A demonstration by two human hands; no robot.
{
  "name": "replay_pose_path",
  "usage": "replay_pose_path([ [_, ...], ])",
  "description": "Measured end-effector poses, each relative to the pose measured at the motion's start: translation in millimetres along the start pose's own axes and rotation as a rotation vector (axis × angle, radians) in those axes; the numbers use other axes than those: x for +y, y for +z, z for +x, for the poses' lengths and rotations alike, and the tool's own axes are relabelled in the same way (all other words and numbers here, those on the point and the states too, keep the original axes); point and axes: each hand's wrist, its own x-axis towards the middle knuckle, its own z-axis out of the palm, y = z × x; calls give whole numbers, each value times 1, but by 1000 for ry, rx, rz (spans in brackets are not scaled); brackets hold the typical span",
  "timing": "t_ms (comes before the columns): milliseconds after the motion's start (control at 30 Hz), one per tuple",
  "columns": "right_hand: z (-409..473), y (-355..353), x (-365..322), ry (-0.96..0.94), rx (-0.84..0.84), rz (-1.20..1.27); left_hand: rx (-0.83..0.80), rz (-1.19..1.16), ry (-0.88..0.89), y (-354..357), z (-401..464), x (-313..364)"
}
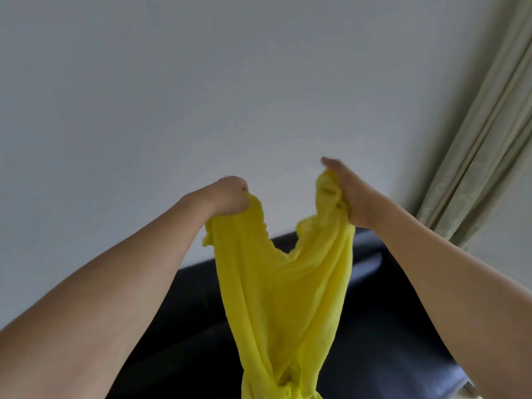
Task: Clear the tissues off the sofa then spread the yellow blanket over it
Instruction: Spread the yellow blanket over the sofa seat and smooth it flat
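- Yellow blanket [285, 283] held up in the air over the dark sofa [383, 312], still bunched, not yet spread
- Long axis roughly vertical: top edge at the two grips, the rest hanging straight down below them and out of view at the bottom
- Left hand [227, 197] clamped in a fist on one upper corner; right hand [348, 194] curled round a gathered wad of the other, a sagging dip of cloth between
- No tissues on the visible part of the sofa; clearing judged done, spreading left
- Beyond the grips, plain wall [201, 82]; curtain [489, 139] off to the right

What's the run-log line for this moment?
left hand: grips yellow blanket | right hand: grips it | blanket: bunched, above sofa
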Motion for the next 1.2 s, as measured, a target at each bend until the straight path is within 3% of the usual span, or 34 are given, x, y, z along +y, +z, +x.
replay_pose_path([
  [133,-7,20,10,64,-215,-1295,476,-101,9,-6,11,-16],
  [167,-8,24,13,101,-239,-1483,518,-125,10,-7,13,-16],
  [233,-6,23,19,114,-171,-1575,515,-169,-19,-9,14,-12],
  [267,-5,19,19,85,-97,-1442,502,-224,-43,-10,13,-9],
  [367,7,2,11,137,132,-284,378,-639,-77,-7,12,4],
  [400,8,-2,8,150,143,-22,319,-773,-81,-3,10,9],
  [433,10,-4,7,146,157,86,260,-864,-78,1,7,14],
  [567,13,5,13,36,212,-41,-49,-937,3,20,-5,24],
  [633,8,6,12,26,72,-279,-161,-904,28,20,-10,16],
  [733,-2,7,8,150,-123,-904,-84,-919,-11,6,-4,-9],
  [800,-1,7,6,84,29,-1094,-89,-792,-4,-2,-3,-19],
  [967,14,26,0,-195,467,-597,-301,-206,-28,27,-7,-20],
  [1033,15,32,-1,-192,552,-351,-227,-165,-113,47,-11,-28],
  [1100,15,31,-4,-138,655,-73,-31,-401,-275,59,-12,-40],
  [1200,12,26,-10,-34,724,206,131,-994,-465,48,-11,-45],
])
